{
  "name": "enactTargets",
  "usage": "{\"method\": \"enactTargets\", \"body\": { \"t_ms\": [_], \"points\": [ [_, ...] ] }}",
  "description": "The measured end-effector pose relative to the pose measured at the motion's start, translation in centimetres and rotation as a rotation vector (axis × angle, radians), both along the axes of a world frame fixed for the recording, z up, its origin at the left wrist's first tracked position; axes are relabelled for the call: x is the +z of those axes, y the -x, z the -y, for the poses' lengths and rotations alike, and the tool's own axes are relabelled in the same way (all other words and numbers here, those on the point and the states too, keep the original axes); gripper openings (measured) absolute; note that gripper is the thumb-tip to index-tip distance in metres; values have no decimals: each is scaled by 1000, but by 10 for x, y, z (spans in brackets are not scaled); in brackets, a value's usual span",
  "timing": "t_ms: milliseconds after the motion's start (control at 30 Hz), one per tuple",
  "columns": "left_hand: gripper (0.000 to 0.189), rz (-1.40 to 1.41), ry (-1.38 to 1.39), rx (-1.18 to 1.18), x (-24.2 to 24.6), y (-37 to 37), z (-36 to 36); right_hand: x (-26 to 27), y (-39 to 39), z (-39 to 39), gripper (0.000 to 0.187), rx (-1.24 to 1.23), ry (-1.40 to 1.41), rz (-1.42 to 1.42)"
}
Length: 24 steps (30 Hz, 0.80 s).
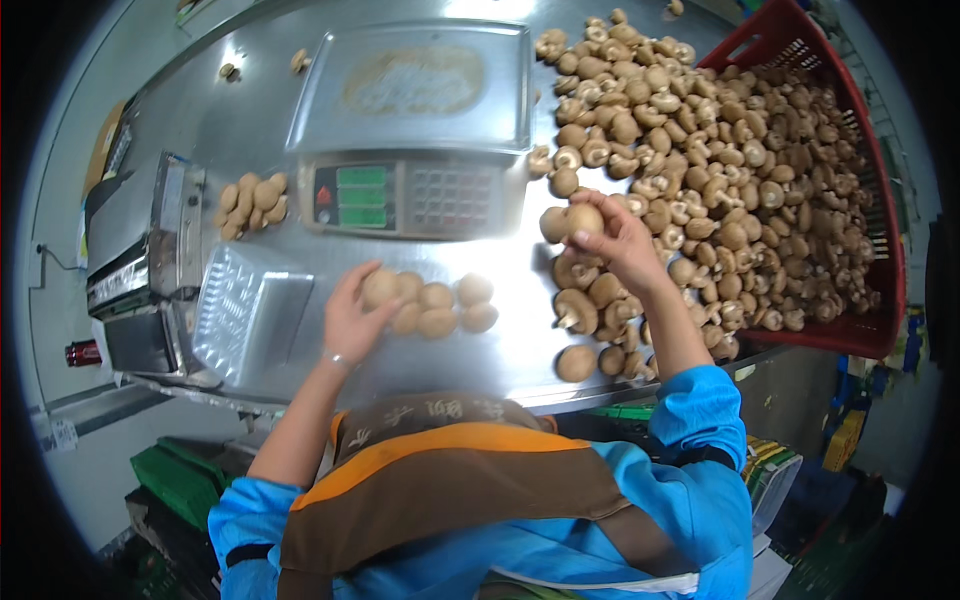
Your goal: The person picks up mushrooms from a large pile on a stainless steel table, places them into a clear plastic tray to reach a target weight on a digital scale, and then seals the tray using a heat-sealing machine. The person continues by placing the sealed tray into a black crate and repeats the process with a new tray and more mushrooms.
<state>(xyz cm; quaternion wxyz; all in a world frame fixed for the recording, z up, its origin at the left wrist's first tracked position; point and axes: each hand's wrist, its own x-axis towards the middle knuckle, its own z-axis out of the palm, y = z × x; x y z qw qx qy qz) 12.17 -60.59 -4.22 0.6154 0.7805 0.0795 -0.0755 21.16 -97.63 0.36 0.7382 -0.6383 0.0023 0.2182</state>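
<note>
My right hand (626, 244) pinches a pale brown mushroom (585, 220) between thumb and fingers, above the near edge of a large heap of loose shiitake-like mushrooms (660, 142). Another mushroom (553, 225) shows right beside it; whether the hand holds that one too, I cannot tell. At the left, my left hand (356, 315) has its thumb and fingers around the end mushroom (380, 289) of a small group. The group's other mushrooms (436, 321) lie cap up in two short rows on the steel table (517, 352).
A weighing scale (450, 196) with a steel pan (409, 127) stands ahead. Stacked clear plastic trays (240, 315) sit left, near a wrapping machine (142, 262) and a small mushroom cluster (251, 202). The heap spills from a tipped red crate (889, 247) at right.
</note>
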Motion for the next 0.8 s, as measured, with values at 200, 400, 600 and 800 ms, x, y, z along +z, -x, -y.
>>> {"method": "enactTargets", "body": {
  "t_ms": [200, 400, 600, 800],
  "points": [
    [59, 235, -321, -220, 21, -9, 25, -20, 64, -81, 47, 210, 197, 287],
    [65, 326, -472, -396, -4, -8, 23, -44, 81, -115, 47, 321, 689, 786],
    [76, 367, -628, -480, -5, 4, 38, -84, 90, -125, 43, 227, 698, 828],
    [82, 533, -776, -472, -29, 17, 38, -74, 79, -131, 47, 172, 714, 940]
  ]
}}
